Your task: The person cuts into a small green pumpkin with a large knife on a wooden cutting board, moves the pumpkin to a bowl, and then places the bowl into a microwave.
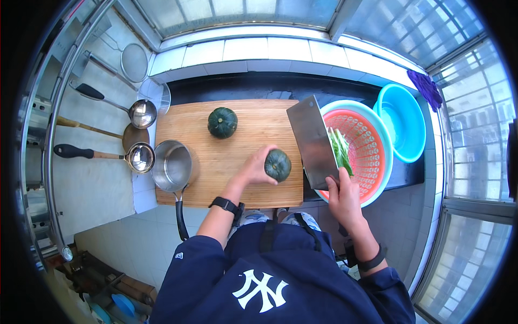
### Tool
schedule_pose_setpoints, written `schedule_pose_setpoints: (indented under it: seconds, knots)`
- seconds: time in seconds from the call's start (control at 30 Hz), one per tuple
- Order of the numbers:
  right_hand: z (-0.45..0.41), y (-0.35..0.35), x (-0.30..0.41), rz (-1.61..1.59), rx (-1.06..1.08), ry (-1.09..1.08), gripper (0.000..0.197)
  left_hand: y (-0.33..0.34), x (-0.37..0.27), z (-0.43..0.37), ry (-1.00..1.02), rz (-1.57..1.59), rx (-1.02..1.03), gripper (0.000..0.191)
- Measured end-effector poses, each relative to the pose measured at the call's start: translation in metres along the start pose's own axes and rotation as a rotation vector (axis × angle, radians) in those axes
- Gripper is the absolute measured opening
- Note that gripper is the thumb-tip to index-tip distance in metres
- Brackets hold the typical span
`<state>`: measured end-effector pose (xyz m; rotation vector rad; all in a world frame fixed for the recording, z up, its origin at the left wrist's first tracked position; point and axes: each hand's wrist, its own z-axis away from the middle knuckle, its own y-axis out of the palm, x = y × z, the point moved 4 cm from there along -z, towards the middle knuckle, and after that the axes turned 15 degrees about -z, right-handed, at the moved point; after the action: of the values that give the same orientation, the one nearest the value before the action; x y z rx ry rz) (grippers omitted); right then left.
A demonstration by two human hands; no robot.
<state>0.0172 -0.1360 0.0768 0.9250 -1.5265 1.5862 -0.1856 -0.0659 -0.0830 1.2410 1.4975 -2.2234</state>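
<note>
My left hand grips a small dark green squash from its left side, over the right part of a wooden cutting board. A second green squash rests near the back of the board. In my right hand is a cleaver, its broad metal blade raised between the board and a red-orange colander. Green leafy vegetables lie in the colander, partly hidden behind the blade. The colander sits inside a pale turquoise basin.
A steel saucepan overlaps the board's left edge, its black handle towards me. Ladles and strainers hang at the left. A blue basin stands at the back right, near a purple cloth. Windows border the counter.
</note>
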Motion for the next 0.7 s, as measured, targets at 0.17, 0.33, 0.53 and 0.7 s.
schedule_pose_setpoints:
  seconds: [0.17, 0.33, 0.53, 0.7]
  knots:
    - [0.007, 0.041, -0.013, 0.087, 0.101, 0.018, 0.012, -0.007, 0.012, 0.027, 0.118, -0.084, -0.068, 0.105]
    - [0.014, 0.074, -0.023, 0.176, 0.203, -0.084, 0.01, 0.0, 0.029, 0.039, -0.071, 0.18, -0.23, 0.118]
    - [0.012, 0.093, -0.031, 0.309, 0.304, -0.095, 0.01, -0.041, 0.001, 0.066, -0.284, 0.008, -0.679, 0.093]
    - [0.01, 0.097, -0.028, 0.334, 0.298, -0.084, 0.013, -0.098, -0.049, 0.054, 0.018, -0.378, -0.651, 0.058]
